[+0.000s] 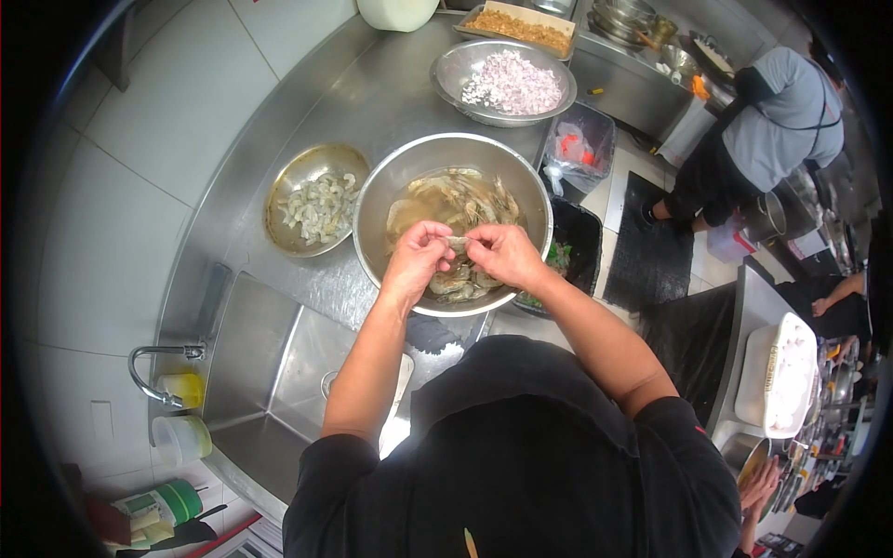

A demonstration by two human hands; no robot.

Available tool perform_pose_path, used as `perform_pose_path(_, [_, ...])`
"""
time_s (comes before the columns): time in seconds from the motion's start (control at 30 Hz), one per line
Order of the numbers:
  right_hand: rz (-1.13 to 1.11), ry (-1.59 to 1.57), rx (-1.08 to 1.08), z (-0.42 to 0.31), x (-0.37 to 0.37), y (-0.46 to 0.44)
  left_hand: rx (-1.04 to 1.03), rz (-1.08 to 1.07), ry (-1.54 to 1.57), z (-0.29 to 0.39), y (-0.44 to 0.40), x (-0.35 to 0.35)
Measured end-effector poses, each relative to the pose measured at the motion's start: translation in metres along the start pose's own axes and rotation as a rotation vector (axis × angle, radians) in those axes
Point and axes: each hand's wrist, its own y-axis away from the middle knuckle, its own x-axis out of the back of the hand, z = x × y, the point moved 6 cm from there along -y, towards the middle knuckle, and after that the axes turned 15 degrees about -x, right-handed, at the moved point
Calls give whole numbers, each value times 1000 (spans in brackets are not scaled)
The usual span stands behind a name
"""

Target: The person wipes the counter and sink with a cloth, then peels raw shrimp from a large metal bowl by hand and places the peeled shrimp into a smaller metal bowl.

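Over a large steel bowl (370, 186) of whole shrimp in cloudy water, both my hands pinch one shrimp (457, 244) between them. My left hand (417, 262) is closed on its left end, fingers curled with the thumb on top. Closed in a similar pinch, my right hand (507, 254) grips the other end. Unpeeled shrimp (465, 195), heads and long feelers on, fill the bowl around and below my fingers. A smaller metal bowl (282, 234) to the left contains peeled shrimp (321, 205).
Behind stand a bowl of chopped onion (513, 84) and a tray of brown crumbly food (521, 30). A sink (256, 372) with a tap (153, 377) lies front left. Black bins (579, 232) are right of the bowl. A co-worker (781, 116) stands far right; another person's hands (761, 484) show lower right.
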Motion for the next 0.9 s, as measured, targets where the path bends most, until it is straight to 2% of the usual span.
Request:
perform_pose_path(0.3, [234, 123, 99, -16, 13, 10, -35, -52, -114, 1, 0, -5])
perform_pose_path(0.4, [271, 87, 57, -14, 15, 9, -24, -47, -147, 1, 0, -5])
perform_pose_path(0.5, [314, -37, 28, -3, 22, 3, 4, 1, -123, -3, -1, 1])
perform_pose_path(0.6, [169, -284, -166, 8, 27, -4, 5, 36, -36, -3, 0, 2])
perform_pose_path(0.7, [337, -287, 102, 10, 46, -8, -14, 76, -51, 2, -2, 5])
perform_pose_path(0.73, [359, -239, 111, 3, 59, -3, -46, 86, -23, 3, -1, 7])
perform_pose_path(0.83, [601, -115, 328, -14, 108, 17, -174, 144, 28, 18, -1, 17])
perform_pose_path(0.9, [658, 17, 212, -21, 141, 30, -302, 215, 28, 50, 2, 28])
